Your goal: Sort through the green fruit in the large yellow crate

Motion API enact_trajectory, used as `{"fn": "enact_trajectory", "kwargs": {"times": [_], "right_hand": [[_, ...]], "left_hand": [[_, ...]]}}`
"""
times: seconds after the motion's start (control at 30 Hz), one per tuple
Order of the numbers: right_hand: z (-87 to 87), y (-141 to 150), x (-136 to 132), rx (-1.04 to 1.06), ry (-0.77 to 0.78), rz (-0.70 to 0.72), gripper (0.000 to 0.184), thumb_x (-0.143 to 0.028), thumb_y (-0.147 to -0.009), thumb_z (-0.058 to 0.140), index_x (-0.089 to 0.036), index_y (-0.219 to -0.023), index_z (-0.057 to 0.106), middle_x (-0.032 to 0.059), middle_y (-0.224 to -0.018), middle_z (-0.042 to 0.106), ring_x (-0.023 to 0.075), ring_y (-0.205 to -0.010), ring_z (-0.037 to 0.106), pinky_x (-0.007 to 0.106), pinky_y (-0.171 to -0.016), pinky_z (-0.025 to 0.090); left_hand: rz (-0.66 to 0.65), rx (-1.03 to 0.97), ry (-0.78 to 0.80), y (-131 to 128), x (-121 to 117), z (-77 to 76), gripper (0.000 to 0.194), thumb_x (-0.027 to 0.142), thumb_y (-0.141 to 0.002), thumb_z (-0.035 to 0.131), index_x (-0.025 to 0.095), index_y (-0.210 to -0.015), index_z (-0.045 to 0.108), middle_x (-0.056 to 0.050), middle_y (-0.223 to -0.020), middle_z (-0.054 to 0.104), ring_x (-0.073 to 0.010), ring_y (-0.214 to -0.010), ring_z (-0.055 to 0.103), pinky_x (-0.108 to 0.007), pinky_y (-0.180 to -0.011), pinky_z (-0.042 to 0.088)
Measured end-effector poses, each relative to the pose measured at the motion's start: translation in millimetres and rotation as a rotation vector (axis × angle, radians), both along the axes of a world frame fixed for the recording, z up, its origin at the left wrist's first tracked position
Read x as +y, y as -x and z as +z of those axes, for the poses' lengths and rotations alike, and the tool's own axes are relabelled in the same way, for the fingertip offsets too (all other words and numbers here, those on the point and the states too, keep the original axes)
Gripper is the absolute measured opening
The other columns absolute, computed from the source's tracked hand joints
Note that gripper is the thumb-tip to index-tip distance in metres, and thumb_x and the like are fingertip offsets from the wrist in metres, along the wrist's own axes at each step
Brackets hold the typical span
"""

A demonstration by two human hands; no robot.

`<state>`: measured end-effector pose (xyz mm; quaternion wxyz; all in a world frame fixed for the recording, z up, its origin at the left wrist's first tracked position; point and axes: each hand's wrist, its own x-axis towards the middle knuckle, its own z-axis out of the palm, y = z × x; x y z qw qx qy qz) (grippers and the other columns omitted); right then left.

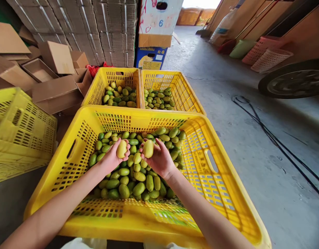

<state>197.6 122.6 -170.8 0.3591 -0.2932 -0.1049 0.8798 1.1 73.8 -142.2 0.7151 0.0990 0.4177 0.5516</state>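
Note:
My left hand (114, 157) is closed around a pale yellow-green oval fruit (121, 149). A similar yellowish fruit (148, 148) rests in my right hand (159, 157), its fingers curled about it. Both hands are held side by side over a large yellow plastic crate (219, 152) with slotted walls. Beneath them lies a heap of oval fruits (139, 188), from dark green to yellow-green. The kind of fruit cannot be made out for certain. My forearms cover part of the crate's near side.
Two smaller-looking yellow crates (172, 76) with the same fruits stand behind. At left are another yellow crate (24, 128) and loose cardboard boxes (55, 90). Stacked flat cartons (71, 27) rise at the back. A black cable (268, 131) and a wheel (294, 81) are at right.

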Motion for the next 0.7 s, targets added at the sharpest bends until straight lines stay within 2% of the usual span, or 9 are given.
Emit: {"fn": "enact_trajectory", "kwargs": {"times": [0.07,0.13,0.2,0.27,0.37,0.43,0.53,0.6,0.7], "right_hand": [[-4.5,-1,1,0.034,-0.013,-0.007,0.021,-0.032,-0.088,0.083,-0.020,-0.102,0.074,0.0087,-0.105,0.082,0.0273,-0.100,0.080,0.042,-0.083,0.070],[-9.5,-2,2,0.044,-0.025,-0.004,0.019,-0.024,-0.085,0.082,-0.020,-0.101,0.073,0.0111,-0.111,0.082,0.0306,-0.109,0.080,0.046,-0.089,0.070],[-12.6,-1,3,0.031,-0.032,-0.012,0.020,-0.022,-0.085,0.084,-0.019,-0.101,0.073,0.0105,-0.110,0.082,0.0281,-0.110,0.080,0.042,-0.092,0.071],[-12.4,0,3,0.013,-0.032,-0.043,0.023,-0.025,-0.085,0.088,-0.021,-0.102,0.073,0.0064,-0.106,0.082,0.0226,-0.104,0.080,0.034,-0.090,0.071],[-6.7,-1,3,0.002,0.021,-0.091,0.025,-0.027,-0.084,0.092,-0.023,-0.098,0.072,0.0013,-0.094,0.079,0.0165,-0.087,0.077,0.025,-0.079,0.070],[-1.6,-2,3,0.005,0.099,-0.123,0.025,-0.020,-0.081,0.092,-0.022,-0.093,0.070,0.0011,-0.088,0.075,0.0144,-0.081,0.074,0.022,-0.074,0.069],[3.9,-3,3,0.024,0.194,-0.148,0.030,-0.007,-0.075,0.090,-0.021,-0.091,0.068,0.0022,-0.092,0.076,0.0107,-0.076,0.071,0.016,-0.070,0.067],[5.6,-2,2,0.045,0.179,-0.118,0.031,-0.007,-0.075,0.090,-0.021,-0.092,0.068,0.0010,-0.092,0.076,0.0072,-0.068,0.066,0.012,-0.058,0.060],[7.7,0,1,0.066,0.068,-0.082,0.026,-0.022,-0.081,0.091,-0.022,-0.098,0.071,-0.0019,-0.082,0.072,0.0059,-0.060,0.059,0.010,-0.047,0.049]], "left_hand": [[0.051,-0.056,0.079,-1,2,5.2,0.017,0.025,-0.104,0.058,0.015,-0.099,0.070,-0.006,-0.085,0.071,-0.0149,-0.068,0.068,-0.024,-0.058,0.058],[0.101,-0.094,0.121,-1,2,8.1,0.025,0.018,-0.105,0.048,0.015,-0.110,0.072,-0.009,-0.092,0.076,-0.0171,-0.078,0.073,-0.028,-0.071,0.064],[0.131,-0.101,0.123,0,3,7.7,0.026,0.014,-0.105,0.050,0.015,-0.119,0.072,-0.009,-0.095,0.078,-0.0175,-0.081,0.076,-0.030,-0.079,0.067],[0.147,-0.095,0.103,2,3,5.2,0.022,0.013,-0.103,0.056,0.014,-0.119,0.072,-0.009,-0.095,0.078,-0.0178,-0.081,0.077,-0.030,-0.081,0.067],[0.167,-0.080,0.087,5,2,2.1,0.010,0.011,-0.102,0.062,0.013,-0.106,0.071,-0.009,-0.092,0.076,-0.0165,-0.076,0.076,-0.027,-0.073,0.066],[0.177,-0.077,0.086,6,1,2.2,0.009,0.010,-0.102,0.061,0.014,-0.099,0.069,-0.007,-0.089,0.074,-0.0144,-0.070,0.073,-0.022,-0.064,0.063],[0.180,-0.116,0.065,6,1,3.8,0.011,0.011,-0.104,0.058,0.014,-0.100,0.068,-0.006,-0.086,0.070,-0.0101,-0.060,0.064,-0.014,-0.046,0.049],[0.188,-0.138,0.060,5,2,4.4,0.012,0.012,-0.105,0.057,0.014,-0.102,0.068,-0.006,-0.086,0.068,-0.0089,-0.058,0.060,-0.013,-0.041,0.040],[0.216,-0.132,0.078,4,4,5.1,0.017,0.017,-0.108,0.053,0.014,-0.104,0.069,-0.008,-0.085,0.069,-0.0123,-0.063,0.062,-0.017,-0.047,0.046]]}}
